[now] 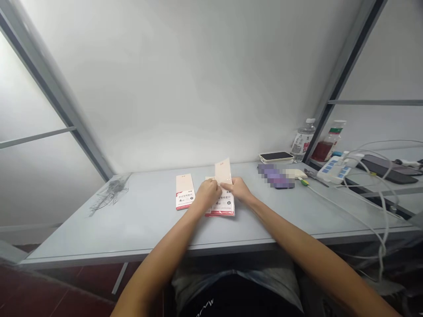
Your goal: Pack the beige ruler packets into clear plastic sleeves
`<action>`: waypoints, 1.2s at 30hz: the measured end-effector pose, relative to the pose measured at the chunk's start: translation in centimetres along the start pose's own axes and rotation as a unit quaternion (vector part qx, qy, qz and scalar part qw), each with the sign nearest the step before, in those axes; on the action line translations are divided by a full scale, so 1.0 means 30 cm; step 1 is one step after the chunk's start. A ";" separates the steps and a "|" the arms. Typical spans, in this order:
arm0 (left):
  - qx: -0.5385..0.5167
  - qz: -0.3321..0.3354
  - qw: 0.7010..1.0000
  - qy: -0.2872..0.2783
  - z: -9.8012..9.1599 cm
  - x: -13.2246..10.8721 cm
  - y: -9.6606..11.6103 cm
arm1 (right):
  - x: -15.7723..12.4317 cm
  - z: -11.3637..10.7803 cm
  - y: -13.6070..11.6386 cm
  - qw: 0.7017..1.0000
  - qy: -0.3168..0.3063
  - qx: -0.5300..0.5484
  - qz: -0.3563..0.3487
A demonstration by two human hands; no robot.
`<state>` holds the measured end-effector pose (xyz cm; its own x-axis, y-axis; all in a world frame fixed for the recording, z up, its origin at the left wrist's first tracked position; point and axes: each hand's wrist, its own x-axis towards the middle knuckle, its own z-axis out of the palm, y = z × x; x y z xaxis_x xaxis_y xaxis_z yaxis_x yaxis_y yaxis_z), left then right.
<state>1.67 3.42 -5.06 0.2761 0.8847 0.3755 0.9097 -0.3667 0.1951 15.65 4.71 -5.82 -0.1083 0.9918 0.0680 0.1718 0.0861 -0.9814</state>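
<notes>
The left hand (208, 195) and right hand (237, 189) pinch together a tall cream paper slip (223, 171), keeping it upright above a red-edged paper packet (224, 208) on the desk (145, 229).

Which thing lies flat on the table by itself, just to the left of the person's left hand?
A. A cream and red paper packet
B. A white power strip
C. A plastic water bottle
A: the cream and red paper packet lies flat on the grey table, beside the left hand.
</notes>
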 end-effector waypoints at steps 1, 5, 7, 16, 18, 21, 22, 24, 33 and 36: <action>-0.005 -0.005 1.000 0.001 -0.001 0.000 0.002 | -0.002 0.001 -0.003 1.000 0.001 0.005 0.001; -0.054 -0.037 0.997 0.032 -0.018 -0.003 0.012 | -0.013 0.010 -0.021 0.998 0.003 0.058 0.005; -0.076 -0.051 0.995 0.051 -0.030 -0.005 0.010 | -0.014 0.014 -0.026 0.997 -0.005 0.082 0.004; -0.119 -0.139 0.983 0.025 -0.048 -0.005 -0.059 | 0.000 -0.009 -0.019 0.991 -0.021 0.135 0.006; -0.118 -0.153 0.981 0.022 -0.046 -0.005 -0.061 | -0.002 -0.014 -0.021 0.990 -0.035 0.135 0.006; -0.137 -0.140 0.980 0.047 -0.050 -0.005 -0.051 | -0.002 -0.017 -0.023 0.990 -0.040 0.134 0.009; -0.151 -0.125 0.979 0.062 -0.053 -0.004 -0.045 | -0.001 -0.017 -0.022 0.990 -0.039 0.135 0.008; -0.187 -0.092 0.974 0.083 -0.058 0.000 -0.034 | 0.002 -0.017 -0.019 0.990 -0.034 0.135 0.005; -0.341 -0.110 0.933 0.000 -0.031 0.009 -0.053 | -0.001 -0.020 -0.024 0.991 -0.032 0.132 -0.005; -0.453 -0.099 0.886 -0.035 -0.039 0.011 -0.058 | -0.003 -0.018 -0.027 0.991 -0.044 0.126 -0.016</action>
<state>-0.19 4.02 -4.21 0.1864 0.9613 0.2030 0.3295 -0.2558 0.9088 16.04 4.60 -4.93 -0.1970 0.9758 0.0948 -0.0813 0.0801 -0.9935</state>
